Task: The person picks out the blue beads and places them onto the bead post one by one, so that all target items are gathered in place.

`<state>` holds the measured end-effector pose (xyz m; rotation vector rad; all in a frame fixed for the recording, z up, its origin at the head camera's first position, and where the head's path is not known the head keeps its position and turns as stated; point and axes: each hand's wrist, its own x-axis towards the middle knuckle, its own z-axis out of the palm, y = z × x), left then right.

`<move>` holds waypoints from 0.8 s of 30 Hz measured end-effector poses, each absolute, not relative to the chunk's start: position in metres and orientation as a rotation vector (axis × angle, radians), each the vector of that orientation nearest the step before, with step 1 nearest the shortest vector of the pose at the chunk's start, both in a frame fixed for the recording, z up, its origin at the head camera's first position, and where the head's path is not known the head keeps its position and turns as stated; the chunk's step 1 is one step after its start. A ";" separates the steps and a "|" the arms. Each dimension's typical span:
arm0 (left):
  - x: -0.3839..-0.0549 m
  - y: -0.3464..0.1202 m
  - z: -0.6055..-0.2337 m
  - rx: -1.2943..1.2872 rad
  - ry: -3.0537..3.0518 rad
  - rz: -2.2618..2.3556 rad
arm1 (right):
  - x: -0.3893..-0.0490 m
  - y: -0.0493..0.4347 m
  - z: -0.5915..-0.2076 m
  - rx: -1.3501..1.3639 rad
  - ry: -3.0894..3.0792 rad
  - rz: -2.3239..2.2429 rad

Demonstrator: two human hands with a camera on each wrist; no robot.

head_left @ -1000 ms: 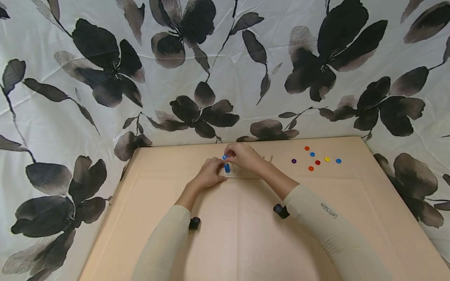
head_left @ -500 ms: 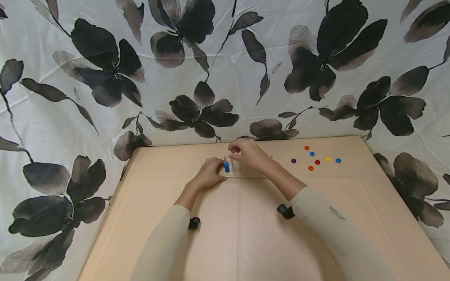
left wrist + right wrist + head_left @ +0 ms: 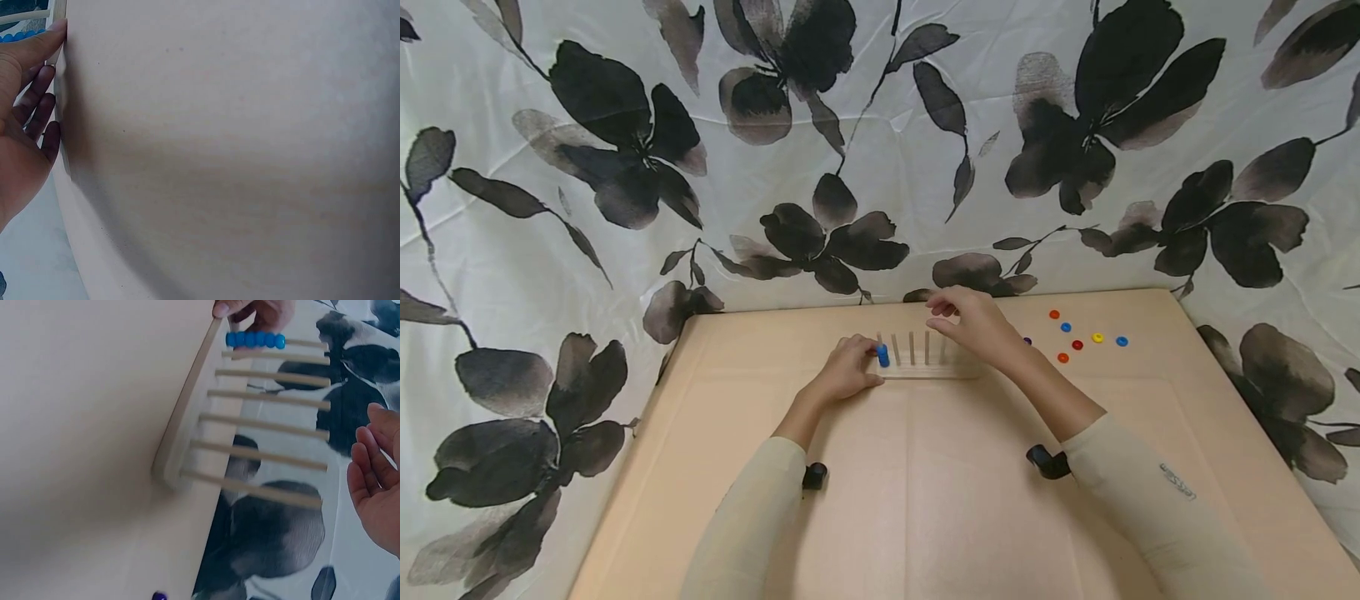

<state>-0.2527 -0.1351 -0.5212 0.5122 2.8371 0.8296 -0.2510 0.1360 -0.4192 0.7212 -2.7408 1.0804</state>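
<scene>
A wooden peg rack (image 3: 932,374) with a row of upright pegs stands near the table's far edge. Several blue beads (image 3: 255,340) are stacked on its leftmost peg; the other pegs are bare in the right wrist view. My left hand (image 3: 844,371) holds the left end of the rack's base, thumb in front and fingers behind. In the left wrist view that hand (image 3: 22,106) curls round the base's edge. My right hand (image 3: 976,327) hovers above the rack's right part, fingers loosely bent with nothing between them, and hides the rightmost pegs.
Loose beads lie right of the rack: orange (image 3: 1063,358), red (image 3: 1077,345), yellow (image 3: 1097,338), blue (image 3: 1122,342) and a purple one (image 3: 160,595), partly behind my right arm in the head view. A floral cloth (image 3: 820,150) hangs behind the table (image 3: 910,483).
My right hand let go of a blue bead at the leftmost peg and moved right along the rack, uncovering the middle pegs. My left hand stayed at the base.
</scene>
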 end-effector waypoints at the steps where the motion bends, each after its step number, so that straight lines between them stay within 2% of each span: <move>1: -0.253 -0.135 -0.522 0.515 2.837 0.827 | -0.250 0.141 -0.420 0.706 -2.734 1.091; 11: -0.251 -0.136 -0.521 0.502 2.829 0.857 | -0.239 0.194 -0.431 0.567 -2.667 1.094; 24: -0.252 -0.136 -0.520 0.496 2.830 0.842 | -0.246 0.266 -0.448 0.340 -2.580 1.097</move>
